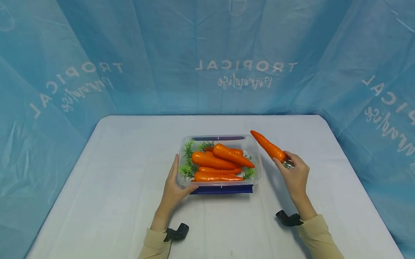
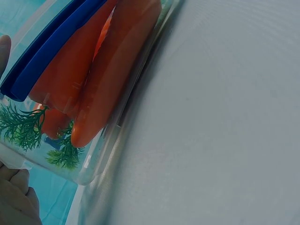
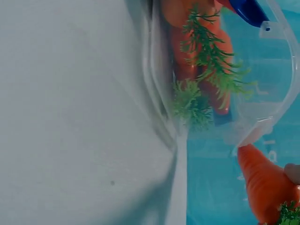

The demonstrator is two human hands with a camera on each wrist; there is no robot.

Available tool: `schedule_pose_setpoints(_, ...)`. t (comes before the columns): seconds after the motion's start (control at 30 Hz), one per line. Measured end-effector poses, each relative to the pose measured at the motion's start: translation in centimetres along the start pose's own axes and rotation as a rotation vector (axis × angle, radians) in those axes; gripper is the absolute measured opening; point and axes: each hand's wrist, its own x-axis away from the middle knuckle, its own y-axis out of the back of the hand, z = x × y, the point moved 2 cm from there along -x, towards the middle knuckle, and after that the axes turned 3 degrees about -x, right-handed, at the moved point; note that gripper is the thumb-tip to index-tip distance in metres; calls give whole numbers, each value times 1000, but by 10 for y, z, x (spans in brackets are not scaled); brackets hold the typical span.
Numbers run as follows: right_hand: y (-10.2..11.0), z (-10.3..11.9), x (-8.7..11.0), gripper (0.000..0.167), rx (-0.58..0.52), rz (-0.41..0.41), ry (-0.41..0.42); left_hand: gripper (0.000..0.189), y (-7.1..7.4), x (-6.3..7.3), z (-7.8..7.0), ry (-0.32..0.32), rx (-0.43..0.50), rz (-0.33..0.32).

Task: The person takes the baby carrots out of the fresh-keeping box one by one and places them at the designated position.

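A clear plastic container stands mid-table with several orange carrots inside, their green tops spread at both ends. My left hand grips its near left corner, fingers along the left side and thumb at the front rim. In the left wrist view, knuckles show beside the container wall. My right hand pinches a single carrot by its thick leafy end, right of the container. That carrot's tip points up and left; in the right wrist view the held carrot appears near the container's corner, most of the hand out of frame.
Blue locking flaps run along the container's front and back. The white-covered table has rounded far corners. Blue printed sheeting hangs around its back and sides. A dark camera is strapped to each wrist.
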Motion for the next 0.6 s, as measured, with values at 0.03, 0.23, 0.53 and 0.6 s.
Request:
schedule_pose_setpoints(0.03,-1,-1,1,36,3,0,-1,116,0,0,1,-2,-2,-1)
schedule_pose_setpoints(0.23,-6,-7,8,36,25,7,-30,114,3,0,-1,-12,-1,-12)
schedule_pose_setpoints(0.53,-10,-14,16,32,62,30,-96,112,0,1,-4,3,6,-4)
schedule_pose_setpoints(0.6,-11,-13,17,32,77,52,-110,112,1,1,-4,0,4,-7)
